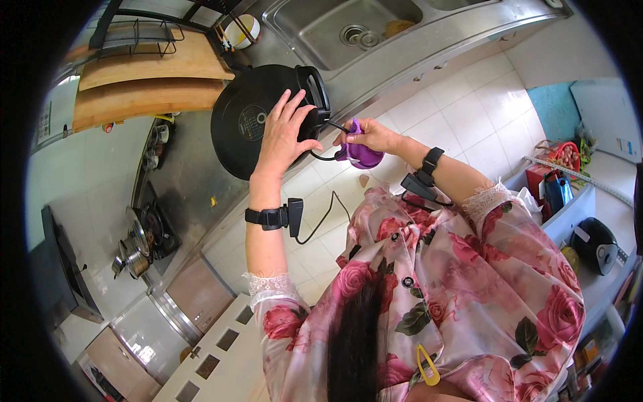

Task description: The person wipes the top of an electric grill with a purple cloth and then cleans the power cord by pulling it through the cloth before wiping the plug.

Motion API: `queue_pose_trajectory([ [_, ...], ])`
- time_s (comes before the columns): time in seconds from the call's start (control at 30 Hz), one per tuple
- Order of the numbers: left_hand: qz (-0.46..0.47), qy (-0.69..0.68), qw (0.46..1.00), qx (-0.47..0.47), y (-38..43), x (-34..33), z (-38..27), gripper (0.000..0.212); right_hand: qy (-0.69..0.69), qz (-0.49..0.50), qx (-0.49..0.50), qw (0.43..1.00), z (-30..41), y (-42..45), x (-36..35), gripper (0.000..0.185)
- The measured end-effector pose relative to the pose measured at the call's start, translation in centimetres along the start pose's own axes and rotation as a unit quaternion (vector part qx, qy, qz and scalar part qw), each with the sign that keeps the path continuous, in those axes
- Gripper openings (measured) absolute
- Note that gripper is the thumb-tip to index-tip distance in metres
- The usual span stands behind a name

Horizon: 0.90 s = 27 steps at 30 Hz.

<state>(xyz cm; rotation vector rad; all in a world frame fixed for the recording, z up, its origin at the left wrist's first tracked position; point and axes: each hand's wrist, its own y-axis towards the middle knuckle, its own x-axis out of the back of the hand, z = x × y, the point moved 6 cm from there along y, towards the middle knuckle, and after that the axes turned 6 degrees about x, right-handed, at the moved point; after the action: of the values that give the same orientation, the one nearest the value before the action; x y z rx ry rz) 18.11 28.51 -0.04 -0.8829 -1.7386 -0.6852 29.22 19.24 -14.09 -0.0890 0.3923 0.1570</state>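
Note:
A round black electric appliance (pixel 231 130), which looks like an electric griddle, is on the steel counter, with a loop handle (pixel 316 88) at its sink side. My left hand (pixel 284 130) lies spread over its flat top, fingers apart and thumb close to the black power cord (pixel 326 157). In my right hand (pixel 369 135) is a purple cloth (pixel 361 155), bunched at the cord just off the counter's front edge. The cord curves from the appliance into the cloth; my fingers partly hide where they meet.
Beyond the appliance is a steel sink (pixel 321 45); a bowl with chopsticks (pixel 242 31) stands beside it. Wooden boards (pixel 150 95) lie left. A gas stove with pots (pixel 138 246) is farther along. To my right, a pale shelf unit (pixel 572 213) holds a black appliance (pixel 595 245).

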Motion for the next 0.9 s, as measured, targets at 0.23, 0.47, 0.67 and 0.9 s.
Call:
queue_pose_trajectory([
  [0.23, 0.059, 0.02, 0.996, -0.058, 1.2, 0.1, -0.2, 0.082, -0.334, -0.022, 0.189, 0.923, 3.0, 0.7, 0.8, 0.008],
  [0.47, 0.126, 0.017, 0.99, -0.066, 1.5, 0.2, -0.3, 0.097, -0.51, -0.068, 0.235, 0.825, 5.1, 0.2, 1.2, 0.014],
  [0.67, 0.118, 0.038, 0.986, -0.109, 1.8, -0.6, -1.3, 0.095, -0.474, -0.008, 0.03, 0.88, 1.5, 0.0, 1.1, 0.03],
  [0.9, 0.114, 0.029, 0.986, -0.122, 2.4, -1.6, -1.9, 0.087, -0.426, 0.056, -0.081, 0.9, 1.7, -3.2, 3.5, 0.029],
])
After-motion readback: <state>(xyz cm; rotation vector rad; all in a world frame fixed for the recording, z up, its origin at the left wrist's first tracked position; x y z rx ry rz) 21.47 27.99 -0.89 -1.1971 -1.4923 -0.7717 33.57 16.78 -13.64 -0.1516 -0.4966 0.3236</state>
